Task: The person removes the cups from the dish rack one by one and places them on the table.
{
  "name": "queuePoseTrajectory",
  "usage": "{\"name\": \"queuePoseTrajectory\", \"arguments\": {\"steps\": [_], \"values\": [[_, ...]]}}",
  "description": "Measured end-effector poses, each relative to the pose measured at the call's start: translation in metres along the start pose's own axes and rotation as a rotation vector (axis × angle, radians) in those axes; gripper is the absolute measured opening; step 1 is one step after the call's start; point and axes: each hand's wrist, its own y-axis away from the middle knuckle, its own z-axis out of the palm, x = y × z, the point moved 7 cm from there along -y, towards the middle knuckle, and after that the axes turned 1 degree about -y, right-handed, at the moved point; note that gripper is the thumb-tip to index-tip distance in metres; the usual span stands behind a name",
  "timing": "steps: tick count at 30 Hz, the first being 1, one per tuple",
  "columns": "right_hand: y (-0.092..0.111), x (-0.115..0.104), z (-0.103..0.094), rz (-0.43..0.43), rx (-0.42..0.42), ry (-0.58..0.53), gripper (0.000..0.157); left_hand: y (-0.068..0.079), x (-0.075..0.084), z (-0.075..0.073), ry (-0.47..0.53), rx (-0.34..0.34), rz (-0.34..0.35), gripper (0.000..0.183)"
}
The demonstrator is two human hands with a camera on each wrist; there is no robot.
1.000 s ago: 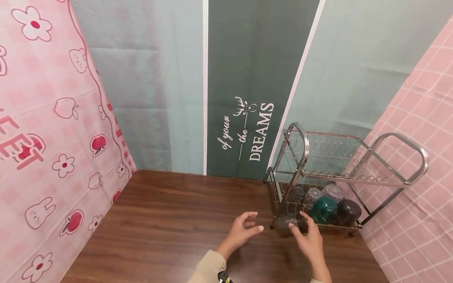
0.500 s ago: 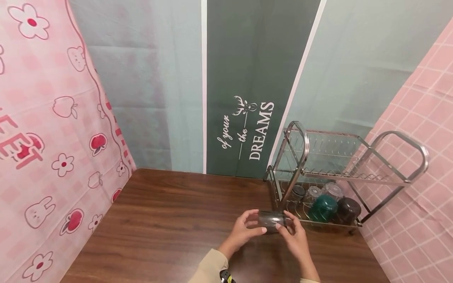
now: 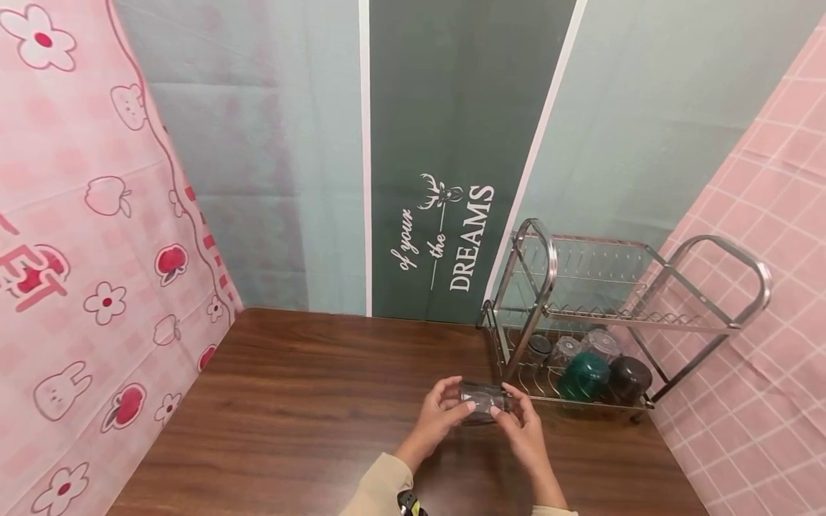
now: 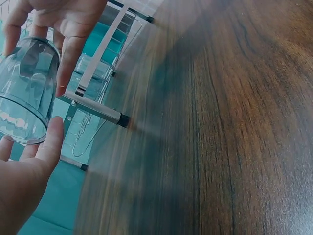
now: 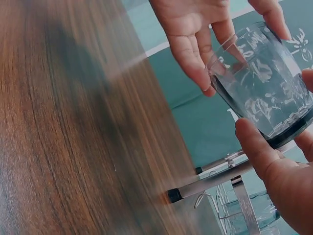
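Note:
A clear, grey-tinted drinking glass (image 3: pixel 484 401) is held sideways above the wooden table, between both hands. My left hand (image 3: pixel 441 419) grips its rim end, thumb on the near side and fingers behind. On the base end, my right hand (image 3: pixel 524 426) holds it with the thumb in front and fingertips at the back. The right wrist view shows pale markings on the wall of the glass (image 5: pixel 269 83) and a thick dark base. Seen from the left wrist, the glass (image 4: pixel 29 83) spans the gap between the two hands. Parts of the fingers are hidden behind it.
Right of the hands stands a two-tier metal dish rack (image 3: pixel 645 322). Its lower tier holds several upturned cups, including a teal cup (image 3: pixel 584 376) and a dark brown cup (image 3: pixel 629 380). Wooden table (image 3: pixel 310 401) surface extends to the left; printed cloths hang around it.
My right hand has brought the glass leftward from beside the rack to my left hand. The left hand, earlier apart with spread fingers, now grips the rim end.

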Motion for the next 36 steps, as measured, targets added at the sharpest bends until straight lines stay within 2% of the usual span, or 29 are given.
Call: {"name": "queuePoseTrajectory", "arguments": {"steps": [3,4,9,13,16,19,23,26,30,36], "values": [[0.001,-0.015,0.005,-0.024,-0.029,-0.018,0.048,0.004,0.011,0.001,-0.009,-0.009,0.012,0.048],[0.001,-0.010,0.004,-0.014,-0.024,0.033,0.049,0.006,0.016,0.002,-0.026,-0.016,0.031,0.049],[0.007,-0.063,0.014,-0.069,-0.050,0.069,0.050,0.016,0.046,0.004,-0.107,-0.038,0.142,0.050],[0.010,-0.091,0.018,-0.078,-0.062,0.073,0.047,0.018,0.056,0.002,-0.129,-0.039,0.152,0.048],[0.007,-0.092,0.016,-0.042,-0.077,0.132,0.044,0.016,0.057,0.000,-0.165,-0.032,0.138,0.049],[0.001,-0.094,0.011,0.004,-0.080,0.304,0.043,0.012,0.058,-0.001,-0.255,0.005,0.122,0.051],[-0.010,-0.103,0.005,-0.045,-0.118,0.601,0.046,-0.005,0.043,-0.011,-0.452,0.086,0.133,0.057],[-0.018,-0.107,0.002,-0.089,-0.167,0.739,0.045,-0.018,0.032,-0.020,-0.548,0.127,0.135,0.061],[-0.027,-0.107,-0.001,-0.095,-0.234,0.842,0.045,-0.028,0.032,-0.026,-0.598,0.155,0.107,0.063],[-0.038,-0.100,-0.009,-0.075,-0.287,0.941,0.045,-0.043,0.036,-0.034,-0.676,0.189,0.117,0.064]]}}
